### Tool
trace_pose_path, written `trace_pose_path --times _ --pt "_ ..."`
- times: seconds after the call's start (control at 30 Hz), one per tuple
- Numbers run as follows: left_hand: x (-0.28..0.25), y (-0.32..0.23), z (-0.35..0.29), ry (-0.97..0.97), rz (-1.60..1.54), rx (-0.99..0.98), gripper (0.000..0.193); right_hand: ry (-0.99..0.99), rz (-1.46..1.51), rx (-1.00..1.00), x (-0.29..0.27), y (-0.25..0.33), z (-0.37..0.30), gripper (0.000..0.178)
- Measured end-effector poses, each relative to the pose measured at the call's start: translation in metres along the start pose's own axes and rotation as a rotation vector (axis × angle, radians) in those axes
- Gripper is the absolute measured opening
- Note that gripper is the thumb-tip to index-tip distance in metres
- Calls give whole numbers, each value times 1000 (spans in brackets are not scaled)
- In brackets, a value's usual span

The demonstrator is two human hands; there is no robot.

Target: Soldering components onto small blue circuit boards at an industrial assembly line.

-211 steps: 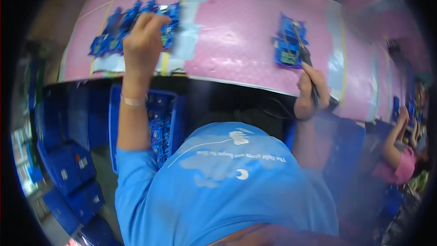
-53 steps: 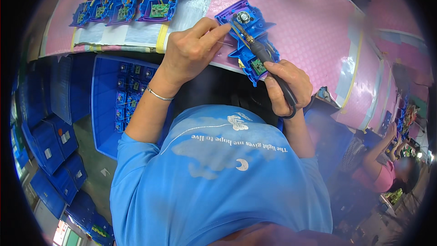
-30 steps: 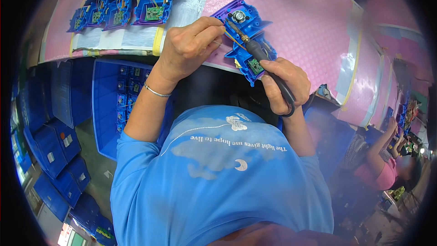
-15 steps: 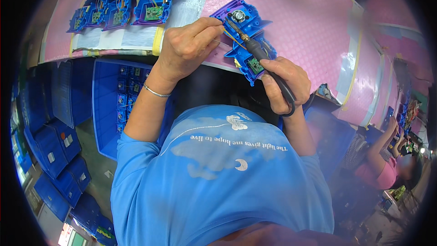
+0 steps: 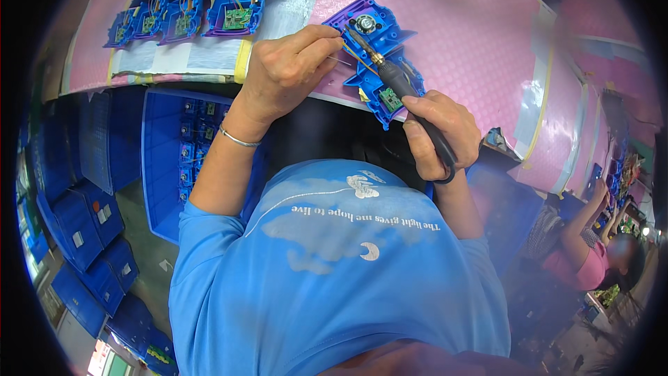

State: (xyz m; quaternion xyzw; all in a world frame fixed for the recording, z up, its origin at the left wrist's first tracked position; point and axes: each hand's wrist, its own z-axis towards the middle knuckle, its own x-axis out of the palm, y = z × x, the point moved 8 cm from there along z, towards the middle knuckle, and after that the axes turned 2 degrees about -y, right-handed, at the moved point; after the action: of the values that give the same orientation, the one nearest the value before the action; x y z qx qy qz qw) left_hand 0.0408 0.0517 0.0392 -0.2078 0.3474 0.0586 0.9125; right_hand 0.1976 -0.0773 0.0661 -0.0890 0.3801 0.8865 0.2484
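Pink-matted table [image 5: 487, 49]. Blue housing [image 5: 379, 56] lies at near edge. L hand [image 5: 289, 73] pinches thin wire at its left; R hand [image 5: 438, 132] fisted round soldering iron [image 5: 403, 90], long axis pointing up-left into housing.

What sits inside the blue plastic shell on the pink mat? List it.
Inside the blue plastic shell: a round speaker, a small green circuit board and thin wires. The soldering iron in the right hand covers the middle; the left hand hides the left edge.
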Motion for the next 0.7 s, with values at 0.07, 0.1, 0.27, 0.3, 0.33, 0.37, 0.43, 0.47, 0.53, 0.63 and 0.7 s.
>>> trace_pose_path --times 0.07,0.1,0.27,0.3,0.33,0.37,0.43,0.47,0.53,0.63,0.7 --pt "1 0 -1 -1 8 1 24 -2 2 -12 -1 3 1 32" --pt "1 1 -1 -5 7 0 25 0 -8 -21 -2 5 1 32" --pt "-3 0 -2 -23 7 12 25 -16 -12 -41 -6 8 -1 32" --pt "-3 1 -3 -20 9 3 25 -22 -3 -43 -7 9 -1 33" --pt "-4 1 -4 -18 12 -6 25 -27 8 -45 -8 10 -1 33" --pt "-4 1 -5 -19 13 -4 25 -28 8 -46 -8 10 -2 33" --pt "-10 1 -6 -96 -4 4 23 -34 22 -47 -10 11 -4 34" --pt "-11 -1 -6 -96 -4 5 23 -34 22 -49 -10 11 -4 34" --pt "-20 -8 -5 -178 -15 -28 24 -38 28 -51 -12 12 -5 34" --pt "-16 -21 3 -130 -65 9 26 -51 28 -62 -14 13 -6 34" --pt "-10 -23 3 -77 -34 25 27 -56 25 -62 -14 14 -7 34"
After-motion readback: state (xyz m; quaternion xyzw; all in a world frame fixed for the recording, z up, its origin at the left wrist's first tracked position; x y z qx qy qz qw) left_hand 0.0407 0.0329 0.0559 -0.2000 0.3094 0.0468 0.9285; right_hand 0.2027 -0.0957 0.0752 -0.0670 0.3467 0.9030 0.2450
